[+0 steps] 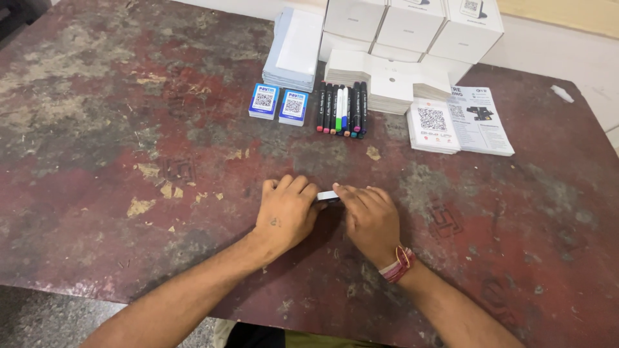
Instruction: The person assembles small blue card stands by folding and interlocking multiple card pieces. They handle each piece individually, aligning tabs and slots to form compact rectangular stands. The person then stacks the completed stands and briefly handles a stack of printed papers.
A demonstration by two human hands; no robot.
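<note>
The two hands, left (pixel 287 212) and right (pixel 369 216), pinched one small card (pixel 327 196) together on the desk (pixel 97 161); it might bend if squeezed hard.

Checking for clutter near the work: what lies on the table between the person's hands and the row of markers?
Nothing whole: the head view shows only worn reddish table with a pale paint chip between the hands' small flat card stack and the row of dark markers.

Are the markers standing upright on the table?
No, the markers lie flat, side by side on the table, far from both hands.
</note>
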